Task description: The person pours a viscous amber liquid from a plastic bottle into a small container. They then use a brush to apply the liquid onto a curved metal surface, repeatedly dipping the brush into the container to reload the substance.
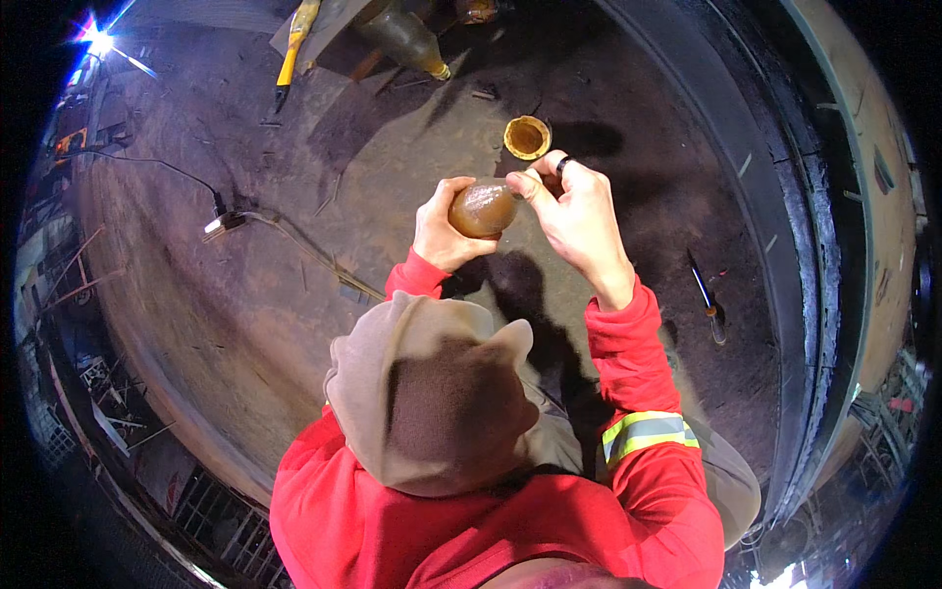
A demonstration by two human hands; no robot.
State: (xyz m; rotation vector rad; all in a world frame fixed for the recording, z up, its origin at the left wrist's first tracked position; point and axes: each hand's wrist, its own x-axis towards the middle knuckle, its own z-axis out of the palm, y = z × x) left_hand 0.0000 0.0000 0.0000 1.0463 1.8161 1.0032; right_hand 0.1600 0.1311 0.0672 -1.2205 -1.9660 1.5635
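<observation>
Bottle (483,208) amber, long axis level | left hand (442,228) wraps its left end | right hand (579,218) pinches its right end | cup (527,136) just beyond bottle

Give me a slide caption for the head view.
Left hand and right hand hold a brown rounded bottle above a dirty metal table.

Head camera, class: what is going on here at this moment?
A person in a red jacket holds a brown rounded bottle in the left hand. The right hand, wearing a dark ring, pinches at its end. A small round yellowish cup sits on the dark metal floor just beyond.
</observation>
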